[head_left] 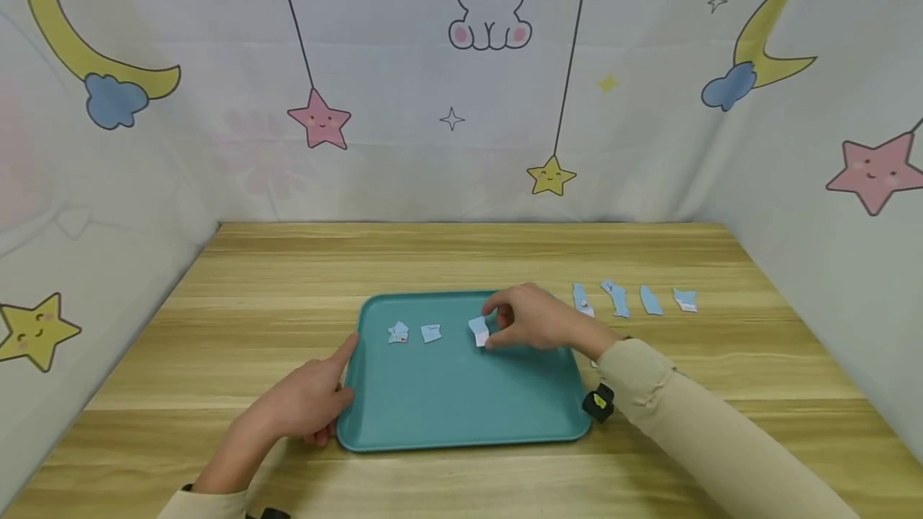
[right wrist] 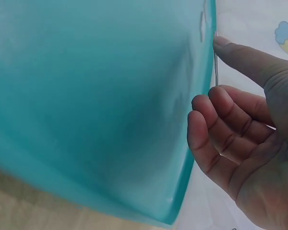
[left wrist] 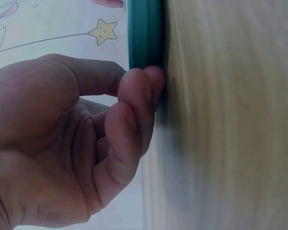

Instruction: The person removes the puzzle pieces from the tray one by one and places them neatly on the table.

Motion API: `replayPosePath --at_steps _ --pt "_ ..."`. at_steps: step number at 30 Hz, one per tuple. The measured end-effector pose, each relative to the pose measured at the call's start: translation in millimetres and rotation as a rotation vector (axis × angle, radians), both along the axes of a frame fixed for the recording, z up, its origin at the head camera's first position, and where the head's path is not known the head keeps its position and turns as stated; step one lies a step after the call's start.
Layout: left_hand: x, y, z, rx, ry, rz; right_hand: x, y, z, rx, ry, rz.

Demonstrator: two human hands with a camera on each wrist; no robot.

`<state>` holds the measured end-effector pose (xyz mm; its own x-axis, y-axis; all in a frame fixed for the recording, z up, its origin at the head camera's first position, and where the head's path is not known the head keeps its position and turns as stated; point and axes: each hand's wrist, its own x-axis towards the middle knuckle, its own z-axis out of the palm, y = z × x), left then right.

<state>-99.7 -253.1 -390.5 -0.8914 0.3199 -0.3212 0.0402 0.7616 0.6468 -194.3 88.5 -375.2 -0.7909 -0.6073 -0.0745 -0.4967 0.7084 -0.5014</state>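
- Our left hand (head_left: 306, 399), fingers loosely bent, touches the teal tray (head_left: 454, 415) just right of it.
- Our right hand (head_left: 532, 319) is the closer one, pinching the blue scrap (head_left: 478, 329) at its left, long axis pointing away from us.
- 2 paper bits (head_left: 431, 333) sit further left.
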Motion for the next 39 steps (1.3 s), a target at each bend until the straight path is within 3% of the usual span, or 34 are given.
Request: replayPosePath --at_steps 22,39 --pt "-0.6 -0.2 -2.5 0.001 0.0 0.003 7.8 23 6.6 -0.057 0.015 0.003" --pt "-2.0 1.1 -2.9 -0.004 0.0 0.001 9.0 41 5.2 -0.087 0.008 -0.044"
